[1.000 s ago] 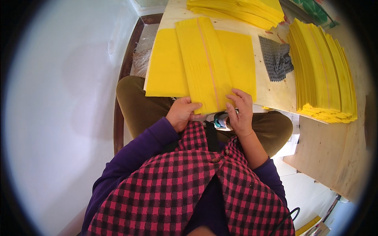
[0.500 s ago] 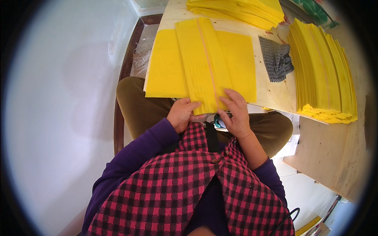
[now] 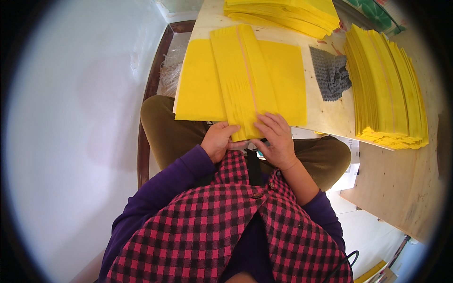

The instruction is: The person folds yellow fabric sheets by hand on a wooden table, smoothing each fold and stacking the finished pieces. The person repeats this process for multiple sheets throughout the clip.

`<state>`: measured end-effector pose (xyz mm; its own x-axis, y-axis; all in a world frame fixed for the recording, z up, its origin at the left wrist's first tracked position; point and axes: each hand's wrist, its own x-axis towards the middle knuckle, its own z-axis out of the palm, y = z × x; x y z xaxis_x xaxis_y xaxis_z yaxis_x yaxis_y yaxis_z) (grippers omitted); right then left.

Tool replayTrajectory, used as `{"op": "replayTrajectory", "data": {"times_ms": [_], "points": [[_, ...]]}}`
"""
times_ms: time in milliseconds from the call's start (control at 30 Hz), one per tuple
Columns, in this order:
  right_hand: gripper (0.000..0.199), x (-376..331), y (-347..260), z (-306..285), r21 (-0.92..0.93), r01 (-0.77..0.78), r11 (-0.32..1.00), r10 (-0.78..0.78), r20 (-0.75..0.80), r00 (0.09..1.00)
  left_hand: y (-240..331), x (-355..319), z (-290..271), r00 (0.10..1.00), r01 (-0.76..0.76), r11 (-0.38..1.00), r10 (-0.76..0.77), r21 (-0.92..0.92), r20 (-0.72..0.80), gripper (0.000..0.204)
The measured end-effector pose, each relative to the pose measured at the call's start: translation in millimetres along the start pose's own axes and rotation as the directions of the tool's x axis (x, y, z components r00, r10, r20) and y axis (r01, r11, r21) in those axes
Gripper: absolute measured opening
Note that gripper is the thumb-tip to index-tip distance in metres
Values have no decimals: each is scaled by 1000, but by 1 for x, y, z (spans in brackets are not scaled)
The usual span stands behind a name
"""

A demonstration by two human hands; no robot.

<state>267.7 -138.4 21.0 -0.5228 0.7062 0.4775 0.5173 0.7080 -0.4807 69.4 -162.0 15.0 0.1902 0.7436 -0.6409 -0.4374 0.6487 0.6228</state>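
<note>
A stack of long yellow cloth-like strips, layered and with a pinkish line running lengthwise, lies over a wide yellow sheet. Its near end juts past the table's front edge toward my lap. My left hand is closed on the near left corner of that stack, thumb on top and fingers underneath. On the opposite side, my right hand lays its outstretched fingers on the near right edge, with the thumb held apart below the end.
A tall stack of folded yellow pieces stands at the right of the wooden table. More yellow sheets lie at the far side. A crumpled dark grey cloth sits between. A white wall rises at left.
My right hand has moved slightly left, its fingers coming down from a raised pose onto the stack's near right edge. My left hand keeps its hold on the corner.
</note>
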Motion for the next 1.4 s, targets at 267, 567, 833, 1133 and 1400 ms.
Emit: {"op": "replayTrajectory", "data": {"times_ms": [267, 567, 833, 1133, 1400], "points": [[34, 12, -12, 6, -24, -45, 999, 44, -39, 998, -1, 0, -1, 1000, -4, 1000, 4, -6, -3, 23], [26, 15, -14, 13, -89, -119, 989, 124, 53, 991, -2, 2, -3, 1000, -19, 998, 20, -62, 9, 22], [16, 14, -11, 18, -91, -119, 989, 124, 55, 991, -2, 3, -4, 1000, 14, 999, -13, -48, 16, 21], [11, 15, -9, 16, 36, -158, 987, 158, 2, 987, -3, 3, -5, 1000, 6, 999, -6, -31, 11, 23], [11, 15, -8, 11, 77, -148, 986, 145, 43, 989, -3, 5, -6, 999, 26, 999, -25, -32, 27, 25]]}}
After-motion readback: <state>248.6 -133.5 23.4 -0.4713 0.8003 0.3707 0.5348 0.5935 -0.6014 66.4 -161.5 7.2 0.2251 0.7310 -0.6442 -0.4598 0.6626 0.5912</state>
